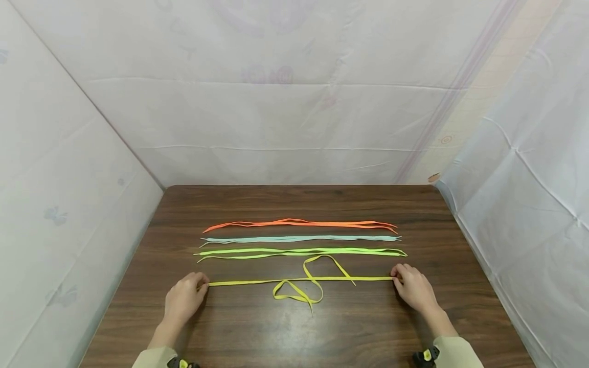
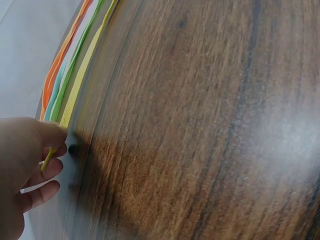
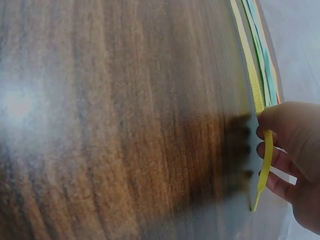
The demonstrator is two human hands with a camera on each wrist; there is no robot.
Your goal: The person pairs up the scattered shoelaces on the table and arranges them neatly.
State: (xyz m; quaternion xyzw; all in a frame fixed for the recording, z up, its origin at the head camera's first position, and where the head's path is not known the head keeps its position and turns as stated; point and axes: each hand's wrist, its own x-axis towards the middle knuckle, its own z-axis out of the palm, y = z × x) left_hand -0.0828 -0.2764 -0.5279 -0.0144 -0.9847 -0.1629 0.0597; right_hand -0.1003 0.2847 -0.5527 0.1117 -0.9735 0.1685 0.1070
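Note:
A flat yellow shoelace [image 1: 248,282] stretches straight from side to side between my two hands. My left hand [image 1: 185,295] pinches its left part between thumb and fingers; a short piece pokes out below them in the left wrist view. At the other side my right hand [image 1: 414,287] pinches it too, and its tail [image 3: 267,160] with a narrow tip hangs past the fingers in the right wrist view. Around the middle, a loose yellow length [image 1: 294,295] curls in loops across the taut lace, with one tip above the loops' front and another toward me.
Beyond the yellow lace lie, side by side, lime green laces [image 1: 299,252], pale blue laces [image 1: 301,238] and orange laces [image 1: 299,223], all running left to right. They rest on a dark wood table [image 1: 257,337]. White sheeting [image 1: 294,122] hangs behind and at both sides.

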